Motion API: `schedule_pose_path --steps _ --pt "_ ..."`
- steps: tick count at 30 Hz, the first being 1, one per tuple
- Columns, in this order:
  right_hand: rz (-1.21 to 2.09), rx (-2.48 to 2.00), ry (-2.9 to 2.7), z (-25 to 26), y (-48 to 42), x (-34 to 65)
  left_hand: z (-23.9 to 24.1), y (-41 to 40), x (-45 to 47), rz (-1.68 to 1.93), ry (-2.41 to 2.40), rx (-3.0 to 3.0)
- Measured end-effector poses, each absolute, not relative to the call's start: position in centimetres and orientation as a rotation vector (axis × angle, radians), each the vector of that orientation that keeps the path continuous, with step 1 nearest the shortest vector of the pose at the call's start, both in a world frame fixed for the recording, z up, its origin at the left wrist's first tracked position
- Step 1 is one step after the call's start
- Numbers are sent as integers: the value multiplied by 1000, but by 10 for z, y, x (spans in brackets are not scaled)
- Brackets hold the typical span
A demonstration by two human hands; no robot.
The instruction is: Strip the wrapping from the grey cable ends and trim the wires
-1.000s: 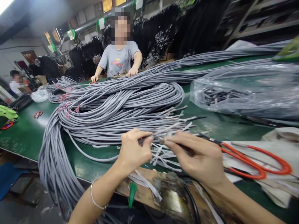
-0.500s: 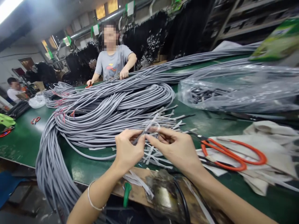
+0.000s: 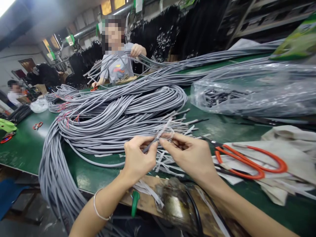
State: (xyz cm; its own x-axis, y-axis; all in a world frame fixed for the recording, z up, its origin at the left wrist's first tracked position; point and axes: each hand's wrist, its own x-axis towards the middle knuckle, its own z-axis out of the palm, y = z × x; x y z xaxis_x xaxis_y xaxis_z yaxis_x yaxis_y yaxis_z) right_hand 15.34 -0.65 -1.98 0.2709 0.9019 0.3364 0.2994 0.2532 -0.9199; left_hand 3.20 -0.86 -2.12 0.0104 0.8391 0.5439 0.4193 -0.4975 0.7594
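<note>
My left hand (image 3: 139,159) is closed in a pinch round a grey cable (image 3: 147,148), close to its end. A whitish strip (image 3: 166,126) sticks up from that end, above the fingertips. Right beside it, my right hand (image 3: 192,158) pinches at the cable end, where a thin white strand loops over the fingers; its fingertips are partly hidden. Behind both hands lies a thick bundle of grey cables (image 3: 123,110), and their pale stripped ends fan out to the right. White strips (image 3: 170,166) are scattered just beneath my hands.
Scissors with orange handles (image 3: 251,163) rest on a pale cloth (image 3: 274,191) at right. Beyond lies a clear plastic bag (image 3: 259,92) with dark pieces inside. A metal device (image 3: 176,200) sits at the table's front edge. Across the table, a co-worker's hand (image 3: 138,50) lifts several cables.
The co-worker across the table has raised a bunch of grey cables. My hands keep their pinch at the cable end, and the whitish strip now points up more to the right.
</note>
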Motion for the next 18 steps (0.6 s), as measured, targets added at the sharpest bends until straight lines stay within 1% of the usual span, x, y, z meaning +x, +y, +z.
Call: schedule_pose_path --steps 4,8,12,18 --pt "541 -1310 -1304 -23 -6 154 -22 -9 33 1500 1300 2020" --pt "464 -1262 -1311 -24 -9 152 -20 -9 35 1478 1379 1892" --pt "477 -1232 -1314 -23 -11 151 -18 -10 37 1427 1400 1830" --pt "536 -1261 -1331 -24 -10 152 -20 -9 37 1460 1400 1744"
